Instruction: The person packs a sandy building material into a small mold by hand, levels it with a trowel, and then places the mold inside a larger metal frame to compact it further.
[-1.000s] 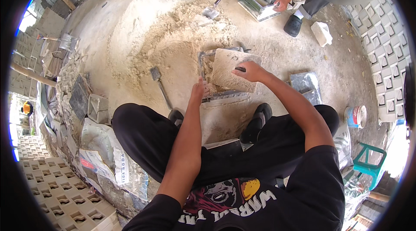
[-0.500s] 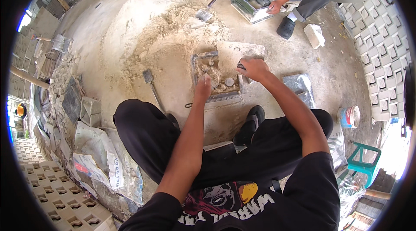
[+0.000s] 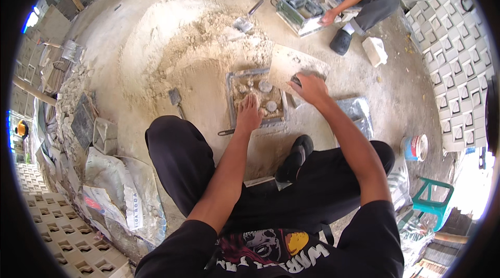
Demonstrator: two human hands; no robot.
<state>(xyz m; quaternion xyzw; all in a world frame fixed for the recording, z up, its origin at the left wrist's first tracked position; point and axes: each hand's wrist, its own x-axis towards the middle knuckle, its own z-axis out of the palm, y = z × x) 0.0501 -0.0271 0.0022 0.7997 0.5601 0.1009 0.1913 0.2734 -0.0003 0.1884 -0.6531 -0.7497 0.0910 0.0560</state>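
Note:
A square metal mould frame [image 3: 229,95] lies on the floor before me. Sandy mix and several round grey pieces [image 3: 265,86] are inside it. My left hand [image 3: 250,113] rests on the mix near the mould's front, its fingers stretched forward and nothing visible in its grasp. Closed round the dark handle of a broad, pale flat trowel [image 3: 291,62] is my right hand [image 3: 312,89]. The trowel's plate lies at the mould's right side and hides its far right corner. A dark looped handle [image 3: 225,132] sticks out at the mould's near left corner.
Beyond the mould spreads a heap of sandy powder [image 3: 182,33] with a small shovel [image 3: 245,22] on it. Another small shovel [image 3: 176,98] lies left. At the far right a co-worker handles another mould [image 3: 302,7]. A bucket [image 3: 415,147] and green stool [image 3: 433,197] stand right.
My left hand has gone from raised beside the mix to lying on it, fingers forward. The trowel has shifted right with my right hand, baring more of the mould. The co-worker's hands have moved.

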